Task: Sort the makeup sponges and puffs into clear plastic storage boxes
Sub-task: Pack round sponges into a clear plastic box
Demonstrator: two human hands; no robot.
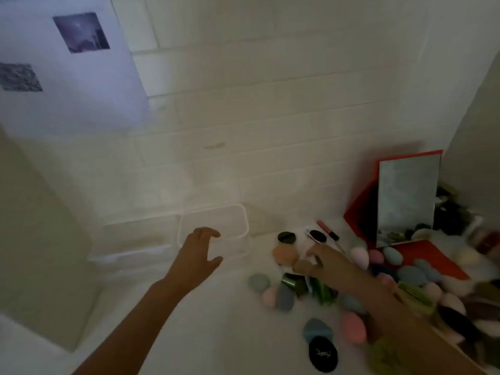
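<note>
Clear rigid box, light, best gripped at its rim; left hand spread, right hand grasp indiscernible.

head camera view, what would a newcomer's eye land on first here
The bright heap of sponges and puffs spilling across the white surface on the right stands out first, with a red-backed mirror propped behind it near the wall. Next come the two bare hands: the left hand spread open in front of a clear box at centre, the right hand reaching into the heap.
</note>
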